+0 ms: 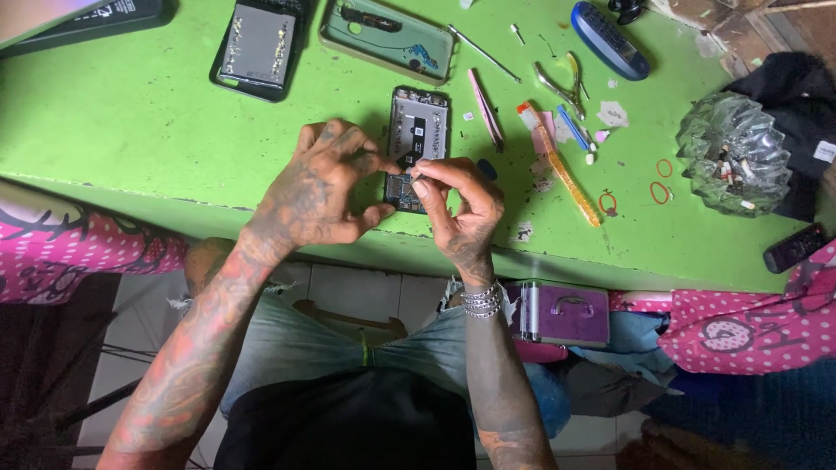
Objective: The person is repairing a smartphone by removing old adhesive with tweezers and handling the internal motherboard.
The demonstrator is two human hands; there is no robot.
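My left hand (318,187) clamps the opened phone (416,148) at the green table's (131,130) near edge, my right hand (461,204) fingertips pinched shut on a small black part (407,160) at the phone's six o'clock end — steady, light grip, I reckon.

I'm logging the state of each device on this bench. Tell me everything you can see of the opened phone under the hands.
The opened phone lies flat, back cover off, near the front edge of the green table. Its grey metal frame shows dark parts and a bare circuit board at the near end. The left hand steadies its near left corner, thumb against the lower edge. The right hand pinches a small dark part over the middle with the left fingertips. A pink tool lies just right of it.
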